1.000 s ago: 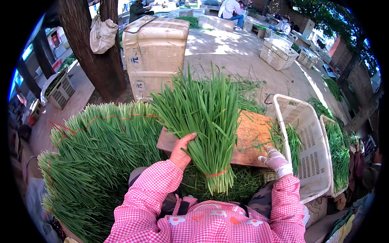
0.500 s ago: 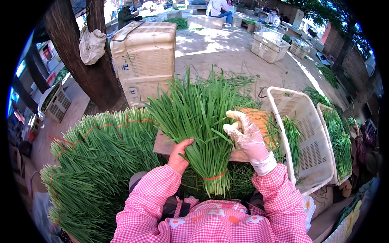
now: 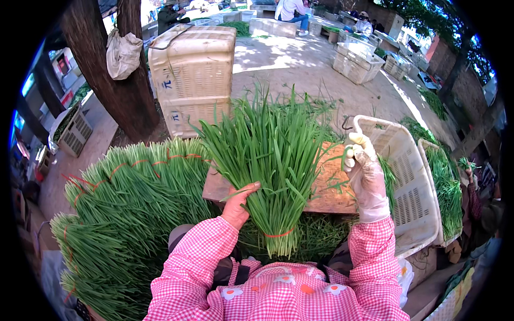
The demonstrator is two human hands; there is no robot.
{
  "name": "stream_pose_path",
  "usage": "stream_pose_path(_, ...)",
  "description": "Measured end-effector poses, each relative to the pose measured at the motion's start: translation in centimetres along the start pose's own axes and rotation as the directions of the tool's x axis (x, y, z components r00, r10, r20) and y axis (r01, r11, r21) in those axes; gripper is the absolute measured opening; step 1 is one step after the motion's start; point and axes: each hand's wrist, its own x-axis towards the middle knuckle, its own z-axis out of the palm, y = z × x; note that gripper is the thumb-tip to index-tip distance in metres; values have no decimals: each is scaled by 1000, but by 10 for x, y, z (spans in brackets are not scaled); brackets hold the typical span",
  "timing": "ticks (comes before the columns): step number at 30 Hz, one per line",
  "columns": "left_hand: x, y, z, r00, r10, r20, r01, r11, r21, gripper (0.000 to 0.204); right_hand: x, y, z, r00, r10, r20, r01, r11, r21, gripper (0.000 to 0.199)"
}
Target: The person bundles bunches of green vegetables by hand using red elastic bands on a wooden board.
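Note:
A bundle of green garlic chives (image 3: 276,176) stands fanned out in front of me, its leaf tips pointing away and its pale cut ends toward me. A red band (image 3: 278,234) goes round its lower stems. My bare left hand (image 3: 238,206) grips the bundle from the left side, thumb laid across the leaves; its other fingers are partly hidden. Off to the right, my right hand (image 3: 368,171), in a thin whitish glove, is raised apart from the bundle. Its fingers are curled closed on a chive leaf (image 3: 345,158) that sticks out beside them.
Several banded chive bundles (image 3: 134,192) are stacked at my left. Under the held bundle is a wooden board (image 3: 333,184) with leaf scraps. A white plastic crate (image 3: 409,192) stands at right, a taller upended crate (image 3: 193,75) beyond, by a tree trunk (image 3: 115,80). Other people sit farther off.
My right hand has moved right, away from the bundle, with a chive leaf in its fingers. My left hand still holds the bundle, which has shifted slightly.

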Motion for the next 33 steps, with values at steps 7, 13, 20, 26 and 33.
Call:
stream_pose_path(7,-13,-3,14,986,117,115,-137,974,183,44,-1,-11,59,852,-298,431,461,36,-887,41)
stream_pose_path(13,-17,-6,22,966,115,233,-167,962,215,46,11,32,40,856,-314,410,425,-21,-905,26)
stream_pose_path(20,-13,-6,16,982,95,163,-119,982,147,40,16,43,35,982,-113,155,108,993,35,10)
stream_pose_path(26,17,-6,-21,1000,-10,21,12,994,-106,36,23,-18,-24,989,-146,30,142,984,106,23)
stream_pose_path(33,21,22,-11,996,-85,39,94,908,-408,31,-42,72,-77,595,803,-34,-678,478,-558,51)
